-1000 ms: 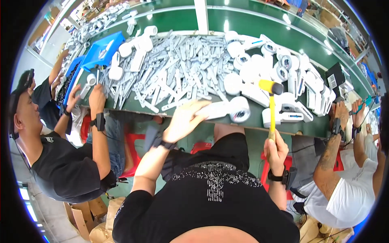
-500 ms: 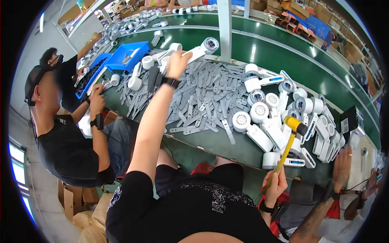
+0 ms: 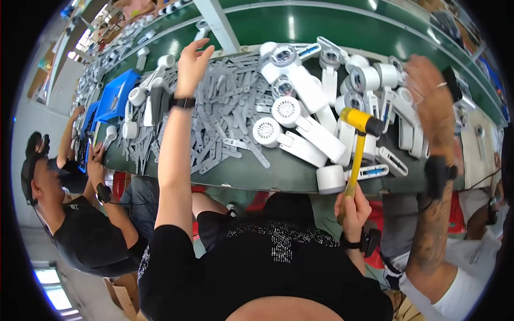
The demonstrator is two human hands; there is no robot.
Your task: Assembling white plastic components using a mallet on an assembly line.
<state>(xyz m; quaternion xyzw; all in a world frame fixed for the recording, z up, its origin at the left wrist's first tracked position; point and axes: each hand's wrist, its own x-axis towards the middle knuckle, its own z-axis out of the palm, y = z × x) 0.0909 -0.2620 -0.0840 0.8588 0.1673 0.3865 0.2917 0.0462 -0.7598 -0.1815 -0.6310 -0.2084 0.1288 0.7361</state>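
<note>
My left hand [image 3: 194,63] reaches over the far edge of the bench, fingers apart and holding nothing. Just beyond its fingertips a white fan unit [image 3: 202,28] lies on the green belt. My right hand [image 3: 354,212], close to the near edge, is closed round the handle of a yellow mallet [image 3: 357,155]. The mallet stands upright, its yellow and black head over a heap of white handheld fans [image 3: 324,140]. Some of these show open round heads or blue parts inside their handles. Between my hands lies a pile of flat grey plastic strips [image 3: 225,109].
A co-worker's hand [image 3: 428,96], blurred, is over the right side of the fan heap. At left another person works beside a blue tray [image 3: 116,96]. A pale metal post [image 3: 217,24] rises at the far edge, next to the green conveyor belt [image 3: 289,27].
My left hand has let go of the white fan unit, which now lies on the belt. The view has swung right. The co-worker's hand at right has reached in over the fan heap.
</note>
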